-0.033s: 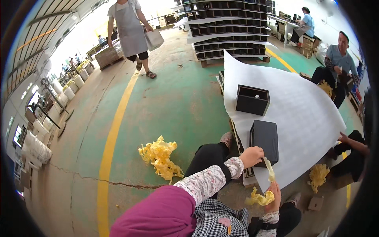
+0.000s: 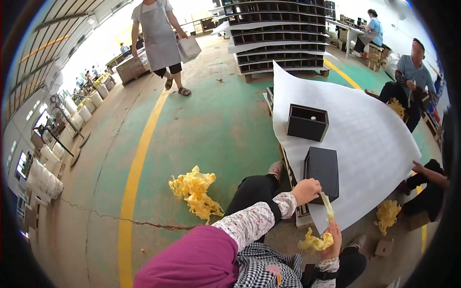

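A closed black box (image 2: pixel 322 172) lies on a white foam sheet (image 2: pixel 379 139) spread over a low pallet. My left hand (image 2: pixel 306 190) is at the box's near edge, its fingers pinched on a yellow strip (image 2: pixel 328 205). The strip runs down to my right hand (image 2: pixel 334 234), which holds a crumpled yellow wad (image 2: pixel 313 242) below it. A second black box (image 2: pixel 307 122), open at the top, stands farther back on the sheet.
A heap of yellow strips (image 2: pixel 194 191) lies on the green floor by my knee (image 2: pixel 249 192). A person in a grey apron (image 2: pixel 161 33) walks at the back. Stacked black trays (image 2: pixel 278 33) stand behind. Another person (image 2: pixel 413 72) sits at right; a third person's hand (image 2: pixel 427 173) reaches in.
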A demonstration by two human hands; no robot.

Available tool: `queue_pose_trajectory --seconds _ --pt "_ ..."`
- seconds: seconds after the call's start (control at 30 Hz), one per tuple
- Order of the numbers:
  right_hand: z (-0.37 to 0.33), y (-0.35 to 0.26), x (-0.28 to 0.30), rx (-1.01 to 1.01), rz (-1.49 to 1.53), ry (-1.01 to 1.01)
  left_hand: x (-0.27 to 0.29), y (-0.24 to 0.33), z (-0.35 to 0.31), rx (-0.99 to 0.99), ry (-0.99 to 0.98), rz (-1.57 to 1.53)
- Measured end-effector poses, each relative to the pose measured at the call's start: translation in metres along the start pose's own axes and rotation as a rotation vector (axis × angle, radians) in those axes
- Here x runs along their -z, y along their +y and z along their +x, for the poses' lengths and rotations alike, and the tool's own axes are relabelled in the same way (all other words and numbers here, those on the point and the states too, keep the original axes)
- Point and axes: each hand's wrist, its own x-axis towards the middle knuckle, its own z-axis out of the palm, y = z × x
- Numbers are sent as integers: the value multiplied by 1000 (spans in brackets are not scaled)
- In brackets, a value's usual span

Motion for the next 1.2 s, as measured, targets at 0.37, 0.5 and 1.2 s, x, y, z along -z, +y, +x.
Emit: queue_pose_trajectory --seconds 0.37,0.5,1.2 --pt "-1 8 -8 -58 2 -6 -3 5 -1 12 103 13" --pt "-10 -1 -15 -74 -1 -68 -4 10 1 19 134 4" --pt "-11 -4 -20 -135 -18 -46 -10 14 4 61 142 -55"
